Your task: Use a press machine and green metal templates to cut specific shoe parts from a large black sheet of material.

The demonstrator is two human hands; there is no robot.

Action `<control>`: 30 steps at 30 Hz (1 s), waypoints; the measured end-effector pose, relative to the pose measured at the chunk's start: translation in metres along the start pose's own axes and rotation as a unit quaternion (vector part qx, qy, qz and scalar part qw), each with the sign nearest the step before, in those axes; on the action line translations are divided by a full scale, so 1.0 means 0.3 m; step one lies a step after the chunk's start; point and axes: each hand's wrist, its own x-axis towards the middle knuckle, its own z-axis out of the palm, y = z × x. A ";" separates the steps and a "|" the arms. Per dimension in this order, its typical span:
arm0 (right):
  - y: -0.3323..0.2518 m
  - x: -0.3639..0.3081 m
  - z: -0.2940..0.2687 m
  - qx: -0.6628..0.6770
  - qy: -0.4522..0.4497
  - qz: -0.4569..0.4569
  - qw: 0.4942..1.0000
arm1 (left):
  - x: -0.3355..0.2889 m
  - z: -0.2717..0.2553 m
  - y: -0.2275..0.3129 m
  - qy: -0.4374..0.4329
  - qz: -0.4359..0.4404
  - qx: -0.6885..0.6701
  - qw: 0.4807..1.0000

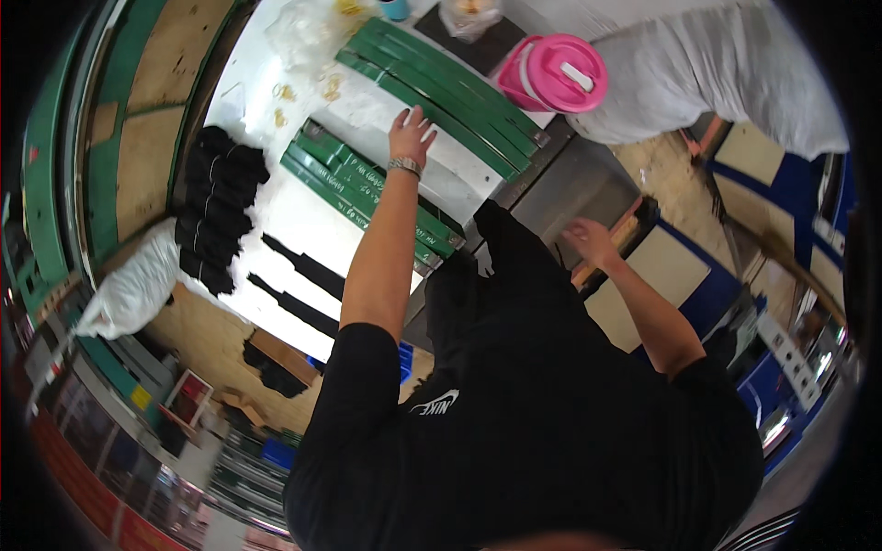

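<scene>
My left hand (411, 138), with a metal-banded watch (405, 165) at its wrist, is open with fingers spread. It is over the gap between two sets of long green metal boards, touching or just above the nearer edge of the far set (432, 92). The near set (363, 188) has white handwriting on it. My right hand (590, 241) is near a grey metal surface (579, 188), its fingers stretched loosely and nothing visible in them. A piece of black cloth (496, 230) lies at the table edge between my arms.
Bundled black knit pieces (216, 207) are stacked at the white table's left. Two narrow black pieces (303, 298) lie nearer me. A pink lidded jug (562, 73) stands beyond the boards, beside a large grey-white sheet (707, 73). A clear plastic bag (308, 37) is at the back.
</scene>
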 end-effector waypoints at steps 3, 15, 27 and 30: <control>0.320 -0.259 -0.007 0.027 0.094 0.170 0.981 | 0.179 0.023 -0.037 -0.122 -0.060 -0.110 0.985; 0.317 -0.795 0.409 0.260 0.046 0.364 0.893 | 0.388 0.022 0.030 -0.138 -0.163 -0.128 0.968; 0.243 -1.032 0.808 0.430 0.150 0.321 0.831 | 0.020 -0.073 0.037 -0.127 -0.015 -0.030 0.991; 0.270 -1.108 0.933 0.389 0.162 0.360 0.832 | -0.109 -0.076 0.021 -0.162 0.000 -0.018 0.987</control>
